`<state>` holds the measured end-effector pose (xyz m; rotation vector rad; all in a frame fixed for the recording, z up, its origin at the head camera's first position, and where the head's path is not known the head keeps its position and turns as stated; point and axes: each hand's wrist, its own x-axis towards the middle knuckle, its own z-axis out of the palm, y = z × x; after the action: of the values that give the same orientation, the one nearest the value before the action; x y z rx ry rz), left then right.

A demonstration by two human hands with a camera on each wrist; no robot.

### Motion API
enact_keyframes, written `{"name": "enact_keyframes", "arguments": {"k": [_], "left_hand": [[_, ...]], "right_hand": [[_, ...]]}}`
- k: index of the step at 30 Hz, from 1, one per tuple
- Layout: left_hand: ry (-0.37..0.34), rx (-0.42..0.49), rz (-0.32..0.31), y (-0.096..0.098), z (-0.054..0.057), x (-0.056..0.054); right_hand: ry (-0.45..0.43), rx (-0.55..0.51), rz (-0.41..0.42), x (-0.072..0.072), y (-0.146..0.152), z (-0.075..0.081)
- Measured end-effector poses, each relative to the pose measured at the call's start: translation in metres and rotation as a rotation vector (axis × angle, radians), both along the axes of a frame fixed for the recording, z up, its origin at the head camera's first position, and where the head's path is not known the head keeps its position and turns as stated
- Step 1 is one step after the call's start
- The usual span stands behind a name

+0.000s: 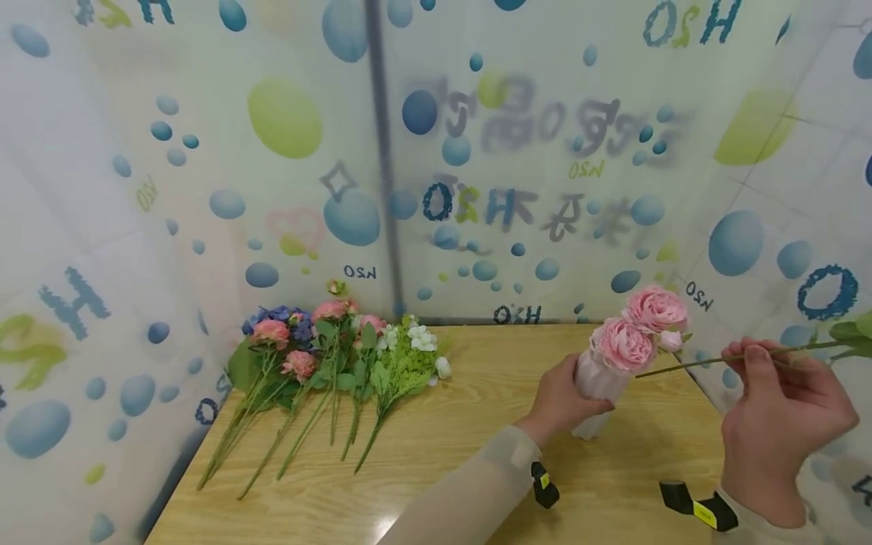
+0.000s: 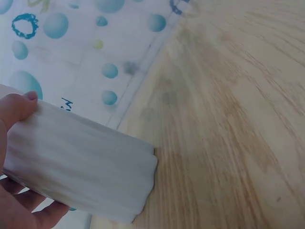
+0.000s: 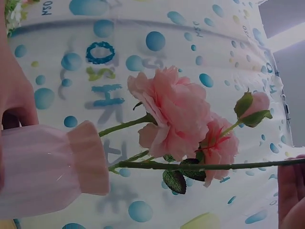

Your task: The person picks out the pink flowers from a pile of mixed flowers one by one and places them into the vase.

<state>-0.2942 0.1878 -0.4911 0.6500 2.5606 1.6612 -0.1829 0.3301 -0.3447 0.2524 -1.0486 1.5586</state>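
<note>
Fingers [image 1: 758,362] of a person's right hand [image 1: 783,416] pinched a slender green stem [image 1: 688,366] partway along its length, while the left hand [image 1: 562,401] curled its fingers around a pale fluted vase [image 1: 606,386] over the wood-grain counter [image 1: 470,431]. Done well, guiding the stem into the vase would seem to call for a light pinch nearer the bare end, a steady grip on the vase, and a tip angled down beside the stems [image 3: 124,125] of the two pink blooms [image 1: 625,345] set there, so that no petals dragged.

The stem ran from the right fingers toward the left hand, its bare end just beside the vase's neck and below the blooms; whether it touched the ruffled rim [image 3: 89,157] was hard to tell. Its leaves [image 1: 851,333] trailed beyond the right hand, at the edge of the head view. The vase sat within the left fingers' curl, a pink bud [image 1: 671,341] leaning out toward the right hand.

Well apart, on the counter's left, lay coral flowers [image 1: 300,365], blue clusters [image 1: 275,314] and white blossoms [image 1: 424,338], before a curtain [image 1: 286,182] printed with bubbles.
</note>
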Motion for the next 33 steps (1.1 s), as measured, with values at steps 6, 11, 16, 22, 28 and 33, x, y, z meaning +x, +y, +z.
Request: {"name": "enact_keyframes", "arguments": {"k": [6, 11, 16, 22, 28, 33], "left_hand": [[-0.007, -0.011, 0.011, 0.003, -0.006, 0.001], [0.003, -0.026, 0.019, 0.005, -0.007, 0.001], [-0.007, -0.034, 0.025, 0.003, -0.006, 0.001], [0.002, -0.045, 0.012, 0.004, -0.009, -0.001], [0.008, -0.042, 0.017, 0.004, -0.011, -0.002], [0.007, -0.025, 0.014, 0.002, -0.008, -0.002]], "right_hand": [[-0.029, -0.004, -0.176, -0.012, 0.004, 0.001], [-0.014, -0.023, -0.196, -0.024, 0.004, 0.002], [0.008, 0.0, -0.122, -0.038, -0.003, -0.003], [-0.05, -0.014, -0.074, -0.045, -0.01, -0.015], [-0.083, 0.016, -0.031, -0.055, -0.014, -0.029], [-0.197, 0.141, -0.074, -0.065, -0.016, -0.042]]}}
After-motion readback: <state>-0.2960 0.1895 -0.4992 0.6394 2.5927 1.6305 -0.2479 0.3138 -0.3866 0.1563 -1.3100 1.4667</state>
